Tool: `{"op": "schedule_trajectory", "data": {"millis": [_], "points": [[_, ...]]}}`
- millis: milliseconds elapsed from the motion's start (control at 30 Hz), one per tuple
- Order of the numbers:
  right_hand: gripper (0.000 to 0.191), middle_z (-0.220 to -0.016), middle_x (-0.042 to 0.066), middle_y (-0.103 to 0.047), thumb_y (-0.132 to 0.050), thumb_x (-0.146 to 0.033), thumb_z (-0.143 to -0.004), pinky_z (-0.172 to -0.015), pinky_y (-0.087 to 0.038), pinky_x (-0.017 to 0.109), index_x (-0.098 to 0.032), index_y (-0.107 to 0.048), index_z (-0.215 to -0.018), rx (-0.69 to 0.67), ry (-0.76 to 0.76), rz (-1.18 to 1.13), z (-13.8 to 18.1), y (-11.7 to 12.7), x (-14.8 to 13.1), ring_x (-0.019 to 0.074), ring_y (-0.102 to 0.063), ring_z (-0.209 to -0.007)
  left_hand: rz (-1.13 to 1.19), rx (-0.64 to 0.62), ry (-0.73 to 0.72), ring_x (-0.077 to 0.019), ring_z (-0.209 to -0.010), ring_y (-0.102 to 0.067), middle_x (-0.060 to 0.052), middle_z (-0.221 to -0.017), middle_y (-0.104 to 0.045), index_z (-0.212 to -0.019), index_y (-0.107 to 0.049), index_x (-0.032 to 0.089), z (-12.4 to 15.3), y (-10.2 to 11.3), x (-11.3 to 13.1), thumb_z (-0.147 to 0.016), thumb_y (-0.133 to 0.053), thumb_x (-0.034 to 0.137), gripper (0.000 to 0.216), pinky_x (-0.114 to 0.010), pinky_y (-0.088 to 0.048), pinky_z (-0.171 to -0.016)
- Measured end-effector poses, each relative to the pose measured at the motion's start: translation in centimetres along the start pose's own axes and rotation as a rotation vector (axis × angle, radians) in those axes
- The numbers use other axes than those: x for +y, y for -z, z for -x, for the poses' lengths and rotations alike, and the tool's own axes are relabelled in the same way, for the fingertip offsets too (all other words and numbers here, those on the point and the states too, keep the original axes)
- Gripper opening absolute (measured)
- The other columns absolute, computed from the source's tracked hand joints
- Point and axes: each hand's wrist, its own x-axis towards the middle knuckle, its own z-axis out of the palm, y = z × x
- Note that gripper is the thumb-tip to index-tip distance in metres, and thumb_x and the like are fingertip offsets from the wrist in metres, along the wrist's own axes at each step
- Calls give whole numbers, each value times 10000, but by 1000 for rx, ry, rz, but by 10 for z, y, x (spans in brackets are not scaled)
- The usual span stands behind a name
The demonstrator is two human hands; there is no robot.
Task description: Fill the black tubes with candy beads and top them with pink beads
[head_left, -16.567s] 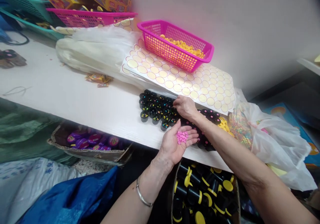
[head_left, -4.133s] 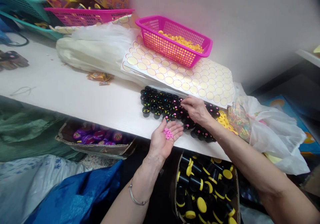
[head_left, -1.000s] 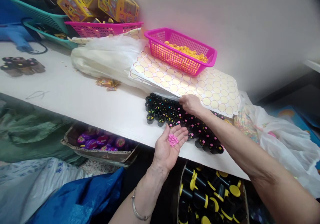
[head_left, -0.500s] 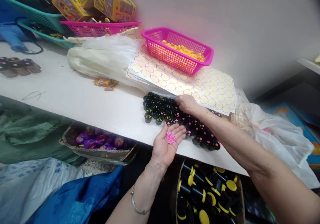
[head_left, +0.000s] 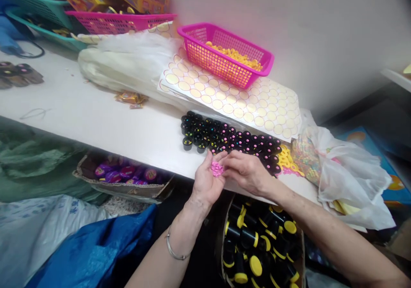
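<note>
My left hand (head_left: 205, 181) is palm up and slightly cupped, holding a small heap of pink pieces (head_left: 217, 168). My right hand (head_left: 245, 171) reaches in from the right, fingertips pinched together at the edge of that heap; whatever they grip is hidden. Just beyond both hands, tightly packed small black cups (head_left: 221, 134) stand on the white table. Many on the right side show a pink piece on top, while those at the left hold tiny coloured bits. Part of the cup group lies behind my right hand.
A pink basket (head_left: 224, 56) of yellow rings stands on sticker sheets (head_left: 205, 91). Yellow rings (head_left: 287, 158) lie beside a plastic bag (head_left: 345, 168). Below the table edge are a carton of black, yellow-lidded containers (head_left: 248, 238) and a box of purple items (head_left: 125, 172).
My right hand has drawn back from the black cups to the heap in my left palm. The left hand stays nearly in place. Yellow rings at the right have come into sight.
</note>
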Motion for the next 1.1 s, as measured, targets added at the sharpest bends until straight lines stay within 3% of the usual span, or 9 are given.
{"op": "schedule_trajectory", "data": {"millis": [200,400,567,733,1000,1100], "points": [[176,-819,54,-614,-466,-132,-859,-647,-404,255,-172,-638,-849,44,29,188,9,-18,-2,150,-543,-759,-24,50,17,-119,-794,-617,-105,-840,-642,-898,-632,49,0,-3,-2,-955,-353,348,412,-203,-507,-728],[210,-805,47,-588,-413,-167,-907,-620,-413,237,-172,-618,-863,159,-37,123,11,-13,6,125,-530,-697,-30,-32,39,-114,-692,-601,-100,-798,-634,-852,-639,56,-1,-1,-4,-940,-389,359,403,-219,-510,-665],[260,-749,42,-555,-389,-168,-918,-581,-361,234,-162,-616,-791,156,-54,268,8,-8,11,121,-486,-654,-96,-21,44,-141,-729,-632,-93,-758,-649,-761,-642,64,-2,3,-9,-891,-472,184,245,-309,-532,-793],[300,-688,41,-531,-368,-157,-909,-579,-332,260,-147,-626,-756,139,61,424,4,-10,12,136,-439,-630,-118,-10,-29,-134,-709,-637,-62,-740,-660,-741,-641,85,-4,5,-10,-802,-569,103,96,-341,-530,-833],[262,-738,38,-565,-422,-190,-910,-569,-392,223,-190,-655,-791,163,-21,195,2,-16,23,120,-506,-657,-155,32,-47,-129,-706,-628,-70,-756,-661,-745,-653,77,-3,7,-7,-745,-591,55,65,-291,-534,-744],[268,-752,46,-578,-422,-167,-905,-594,-421,228,-182,-663,-787,160,12,137,3,-16,22,125,-535,-685,-192,31,-57,-136,-708,-630,-68,-744,-661,-733,-657,76,-2,7,-7,-731,-596,36,73,-308,-529,-762]]}}
